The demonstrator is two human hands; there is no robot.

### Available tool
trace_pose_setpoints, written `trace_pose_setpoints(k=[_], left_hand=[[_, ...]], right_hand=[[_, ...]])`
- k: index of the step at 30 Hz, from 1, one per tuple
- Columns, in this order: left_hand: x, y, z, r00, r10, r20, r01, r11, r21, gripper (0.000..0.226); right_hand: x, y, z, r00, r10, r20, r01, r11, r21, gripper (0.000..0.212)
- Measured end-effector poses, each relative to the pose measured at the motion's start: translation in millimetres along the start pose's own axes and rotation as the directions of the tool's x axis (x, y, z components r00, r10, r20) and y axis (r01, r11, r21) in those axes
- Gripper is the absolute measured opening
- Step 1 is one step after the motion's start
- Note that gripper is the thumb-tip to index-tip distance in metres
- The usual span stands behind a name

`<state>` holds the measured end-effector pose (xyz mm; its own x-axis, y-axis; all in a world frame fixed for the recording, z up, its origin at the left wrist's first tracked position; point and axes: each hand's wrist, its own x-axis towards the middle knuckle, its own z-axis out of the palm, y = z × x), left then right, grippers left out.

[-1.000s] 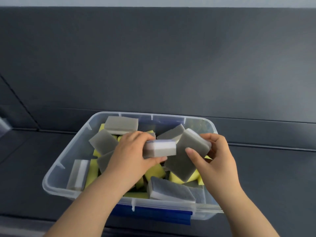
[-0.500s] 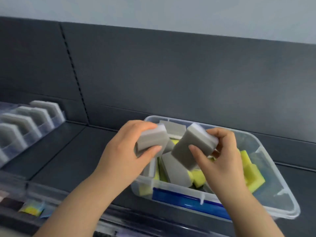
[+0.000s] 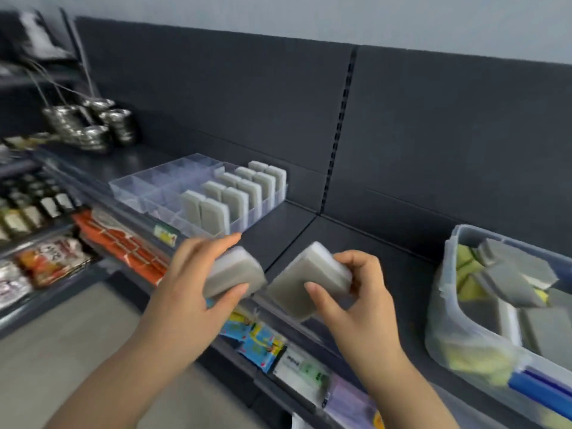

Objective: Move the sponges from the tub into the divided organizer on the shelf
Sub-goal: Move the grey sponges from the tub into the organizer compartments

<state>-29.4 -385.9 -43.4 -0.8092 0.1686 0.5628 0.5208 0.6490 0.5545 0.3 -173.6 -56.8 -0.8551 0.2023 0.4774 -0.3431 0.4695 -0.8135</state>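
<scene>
My left hand [image 3: 198, 286] grips a grey-and-white sponge [image 3: 232, 275] between fingers and thumb. My right hand [image 3: 356, 301] holds a second grey-and-white sponge [image 3: 300, 280] beside it. Both hang over the shelf's front edge. The clear divided organizer [image 3: 148, 188] stands on the shelf up and to the left, its right-hand slots filled with several upright grey sponges [image 3: 235, 196], its left slots bare. The clear tub [image 3: 448, 305] sits at the far right and holds several grey and yellow sponges [image 3: 513, 283].
The dark shelf [image 3: 291, 230] has a back panel with a slotted upright. Metal strainers [image 3: 89, 125] stand at the far left. Packaged goods hang below the shelf's front edge [image 3: 266, 342]; bottles and snack packs fill lower shelves on the left.
The view has swung left, so the tub now lies at the right and the organizer is in full view. Both hands have carried their sponges out of the tub and leftward.
</scene>
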Motion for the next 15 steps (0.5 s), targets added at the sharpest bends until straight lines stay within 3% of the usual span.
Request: trace_pose_setpoints(k=[7, 15], left_hand=[[-5.8, -58.1, -35.1, 0.995, -0.085, -0.044, 0.088, 0.994, 0.068, 0.057], [66.8, -124.2, -38.9, 0.997, -0.077, -0.001, 0.076, 0.990, 0.122, 0.056]], right_hand=[[24.0, 2.5, 67.4, 0.994, 0.007, 0.110, -0.016, 0.997, 0.079, 0.049], [105.2, 22.6, 116.1, 0.999, 0.034, 0.015, -0.036, 0.977, 0.209, 0.036]])
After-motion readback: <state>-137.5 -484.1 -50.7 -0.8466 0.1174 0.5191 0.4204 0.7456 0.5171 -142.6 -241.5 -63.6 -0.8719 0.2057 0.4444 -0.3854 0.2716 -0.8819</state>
